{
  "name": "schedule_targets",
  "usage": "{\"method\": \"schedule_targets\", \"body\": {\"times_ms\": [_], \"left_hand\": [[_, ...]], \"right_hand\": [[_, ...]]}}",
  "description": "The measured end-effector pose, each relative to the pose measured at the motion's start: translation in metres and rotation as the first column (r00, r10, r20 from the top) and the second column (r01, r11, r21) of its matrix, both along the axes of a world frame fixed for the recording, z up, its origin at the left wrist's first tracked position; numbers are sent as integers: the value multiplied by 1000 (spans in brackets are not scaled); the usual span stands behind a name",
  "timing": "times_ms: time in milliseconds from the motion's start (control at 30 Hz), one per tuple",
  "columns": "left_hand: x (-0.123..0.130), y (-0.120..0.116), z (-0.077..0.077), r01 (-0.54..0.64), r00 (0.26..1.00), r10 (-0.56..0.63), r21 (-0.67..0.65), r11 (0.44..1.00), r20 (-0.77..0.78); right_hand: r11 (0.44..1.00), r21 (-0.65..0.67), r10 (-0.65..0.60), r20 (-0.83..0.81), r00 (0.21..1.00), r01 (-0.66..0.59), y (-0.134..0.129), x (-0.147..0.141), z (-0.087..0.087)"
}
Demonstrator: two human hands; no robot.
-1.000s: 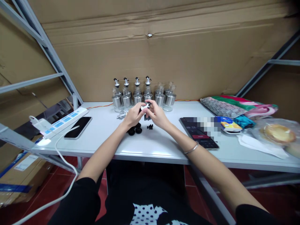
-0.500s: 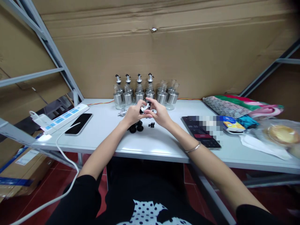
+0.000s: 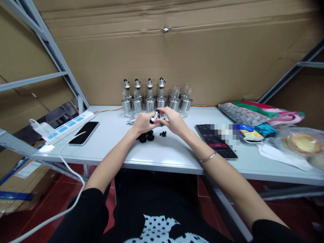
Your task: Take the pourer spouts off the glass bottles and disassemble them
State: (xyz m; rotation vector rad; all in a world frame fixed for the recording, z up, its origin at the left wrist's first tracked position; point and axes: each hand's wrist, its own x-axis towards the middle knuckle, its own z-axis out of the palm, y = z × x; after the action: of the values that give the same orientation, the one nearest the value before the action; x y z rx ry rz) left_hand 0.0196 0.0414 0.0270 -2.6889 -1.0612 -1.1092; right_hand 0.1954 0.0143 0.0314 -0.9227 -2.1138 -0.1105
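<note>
My left hand [image 3: 142, 123] is closed around a silver pour spout [image 3: 154, 118] held above the table. From the other side, my right hand [image 3: 174, 122] pinches the spout's black end between thumb and fingers. Below my hands lie several round black stopper parts [image 3: 143, 138] and a small cluster of tiny black caps [image 3: 163, 134]. Behind them stand rows of glass bottles with steel sleeves [image 3: 150, 103]; several in the back row carry silver-and-black pour spouts [image 3: 162, 82]. Some shiny metal pieces [image 3: 131, 120] are partly hidden beside my left hand.
On the left are a white power strip [image 3: 68, 127], a phone [image 3: 84, 133] and a white cable [image 3: 73, 173]. A second phone [image 3: 215, 145] lies to the right, near a tissue pack [image 3: 249, 132], a wrapped pastry [image 3: 302, 143] and folded fabric [image 3: 253, 114]. Cardboard [image 3: 157, 57] closes off the back.
My fingers have shifted around the spout, and my left hand now covers more of it. The spout stays at nearly the same place above the table. The camera view has moved slightly.
</note>
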Motion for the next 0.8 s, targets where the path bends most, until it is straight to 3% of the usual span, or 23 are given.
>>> {"method": "schedule_targets", "body": {"times_ms": [167, 267, 333, 467, 533, 633, 700, 800], "left_hand": [[7, -3, -1, -1, 999, -1, 43, 999, 45], [9, -4, 0, 9, 996, -15, 64, 998, 86], [10, -6, 1, 39, 993, -48, 85, 996, 107], [11, -9, 1, 128, 988, -137, 115, 985, 72], [9, -8, 1, 118, 989, -126, 114, 986, 74], [5, -3, 1, 56, 991, -68, 110, 992, 111], [1, 1, 1, 21, 992, -34, 104, 994, 124], [-2, 5, 0, -7, 993, -6, 108, 994, 118]], "right_hand": [[982, 141, -151, 161, 975, 129, 0, 2, 3], [962, 231, -190, 194, 962, 143, 1, 0, 3], [951, 287, -170, 160, 972, 119, 1, -1, 3], [932, 321, -143, -95, 985, 166, 0, 5, 5], [927, 284, -191, -200, 961, 243, -1, 11, 8], [924, 123, -332, -213, 919, 363, 4, 18, 11], [902, -43, -432, -119, 894, 430, 10, 22, 10], [815, -247, -517, 96, 850, 524, 19, 28, 5]]}}
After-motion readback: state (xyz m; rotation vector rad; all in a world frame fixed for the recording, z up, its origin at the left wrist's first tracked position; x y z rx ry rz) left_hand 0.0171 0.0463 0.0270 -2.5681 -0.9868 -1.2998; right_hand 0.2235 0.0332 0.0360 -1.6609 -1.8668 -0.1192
